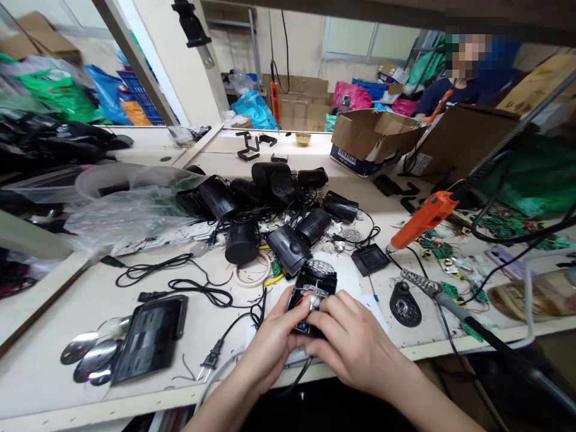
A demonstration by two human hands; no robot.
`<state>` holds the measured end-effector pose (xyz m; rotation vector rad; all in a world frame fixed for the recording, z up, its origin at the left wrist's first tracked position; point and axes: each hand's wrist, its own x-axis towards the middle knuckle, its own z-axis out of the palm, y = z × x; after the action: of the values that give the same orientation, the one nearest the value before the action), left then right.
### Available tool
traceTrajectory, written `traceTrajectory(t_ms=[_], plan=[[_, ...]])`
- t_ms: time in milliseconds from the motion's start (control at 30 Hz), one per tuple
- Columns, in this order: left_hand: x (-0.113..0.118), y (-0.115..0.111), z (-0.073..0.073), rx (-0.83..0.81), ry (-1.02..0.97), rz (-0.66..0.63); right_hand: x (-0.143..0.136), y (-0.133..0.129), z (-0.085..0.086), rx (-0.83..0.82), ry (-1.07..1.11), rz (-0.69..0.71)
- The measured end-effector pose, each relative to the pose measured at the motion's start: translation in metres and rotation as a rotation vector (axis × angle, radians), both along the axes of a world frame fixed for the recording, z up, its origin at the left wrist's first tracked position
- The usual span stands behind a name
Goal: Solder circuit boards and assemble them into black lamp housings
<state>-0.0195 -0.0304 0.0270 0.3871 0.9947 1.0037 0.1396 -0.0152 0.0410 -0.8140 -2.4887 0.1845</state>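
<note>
At the table's front edge, my left hand [278, 336] is closed around an opened black plastic housing [332, 282], its thumb over the inside. Red wires and a small white part [314, 302] show within the housing. My right hand [357, 339] is closed against the right side of the same housing, fingertips bent in toward the wires; what they pinch is partly hidden. A round perforated metal disc [321, 268] lies at the housing's far end. Just beyond it rests a black cylindrical device body [288, 249]. A black cord [302, 375] hangs below my hands.
An orange electric screwdriver [423, 221] hangs at the right, near a soldering iron [454, 306] and green circuit boards [443, 255]. Left lie a black casing [150, 339], shiny metal discs [96, 360] and a plug [211, 355]. A cardboard box [351, 141] stands behind; a co-worker [463, 90] is beyond.
</note>
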Motion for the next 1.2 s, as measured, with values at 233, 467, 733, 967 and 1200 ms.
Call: traceTrajectory(t_ms=[233,467,733,967,1200], plan=[[-0.003,0.001,0.003,0.008,-0.004,0.021,-0.002,-0.003,-0.001,-0.227,0.148,0.006],[-0.004,0.0,0.0,0.014,-0.049,-0.039,0.005,-0.004,-0.001,-0.154,0.101,0.015],[-0.006,-0.004,0.002,-0.025,-0.038,-0.089,0.003,0.013,0.011,-0.059,0.144,0.051],[-0.013,-0.003,0.001,-0.003,-0.181,-0.018,-0.002,0.017,0.005,0.058,0.088,0.082],[-0.007,0.001,-0.002,0.037,-0.149,0.01,0.006,0.011,0.001,-0.031,0.277,0.116]])
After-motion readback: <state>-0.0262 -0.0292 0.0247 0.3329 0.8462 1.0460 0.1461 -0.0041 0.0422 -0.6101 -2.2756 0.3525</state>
